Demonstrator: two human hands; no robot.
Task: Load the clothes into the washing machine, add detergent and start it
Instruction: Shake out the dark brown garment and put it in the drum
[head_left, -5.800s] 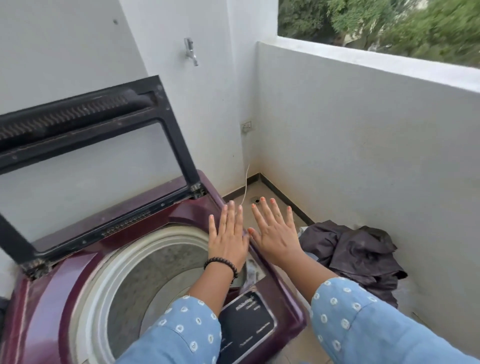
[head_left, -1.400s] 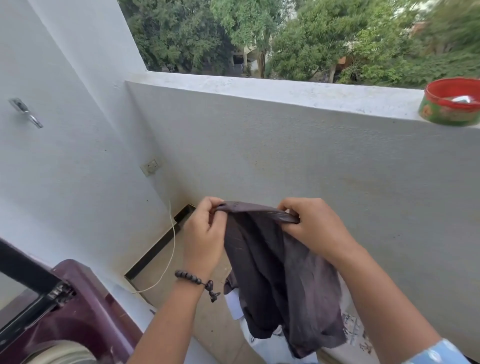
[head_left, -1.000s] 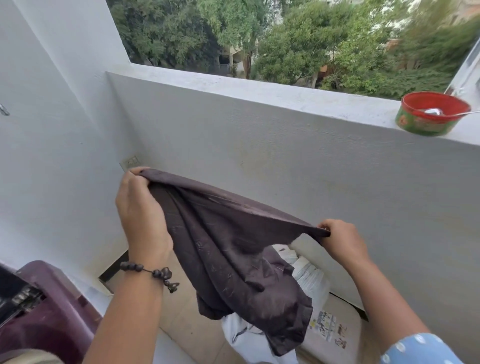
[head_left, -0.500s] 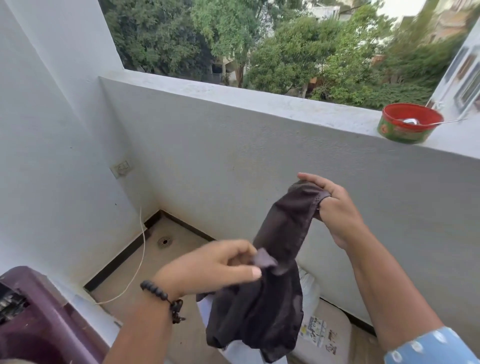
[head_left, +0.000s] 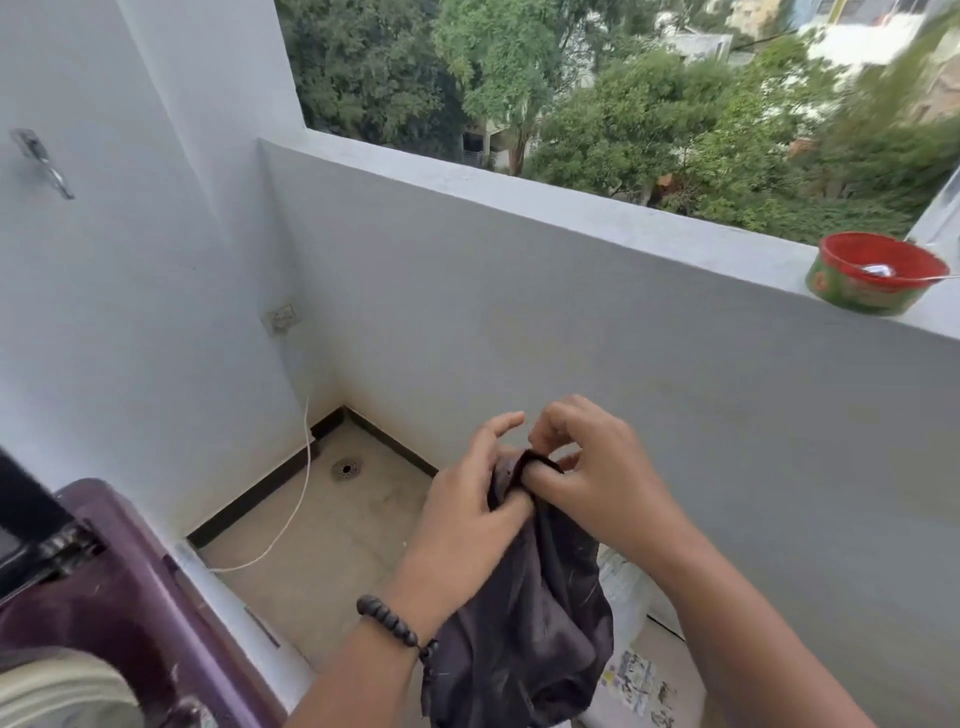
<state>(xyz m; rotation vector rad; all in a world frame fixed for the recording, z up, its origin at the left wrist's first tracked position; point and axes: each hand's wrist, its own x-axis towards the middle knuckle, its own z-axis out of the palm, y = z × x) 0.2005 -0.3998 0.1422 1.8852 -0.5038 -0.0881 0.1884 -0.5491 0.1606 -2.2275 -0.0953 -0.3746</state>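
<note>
Item 1, nearest: washing machine (head_left: 119, 613), maroon top, at lower left; its lid frame (head_left: 31, 525) stands raised and a sliver of pale drum rim (head_left: 67, 691) shows. No clothing is visible in that sliver.

Item 2: dark garment (head_left: 524, 634), hanging bunched in mid-air to the right of the machine, well apart from the drum opening. Left hand (head_left: 462, 525), with bead bracelet (head_left: 389, 621) at the wrist, grips the gathered top edge; right hand (head_left: 597, 488) pinches the same edge from the other side, fingers curled round the fabric.

Item 3: white bag (head_left: 623, 587) and printed packet (head_left: 639, 680) on the floor (head_left: 332, 540), partly hidden behind the garment.

Item 4: thin white cord (head_left: 291, 509) trailing from the wall socket (head_left: 280, 318) across the floor; floor drain (head_left: 346, 467) beyond.

Item 5, farthest: red bowl (head_left: 878, 273) with a spoon on the parapet ledge (head_left: 571, 213).

Risks, as judged:
- The loose lower folds may drag or snag on the machine's edge during the swing left.
- The small two-point grip may slip, dropping the cloth on the dusty floor.
- A foot may catch the cord.
</note>
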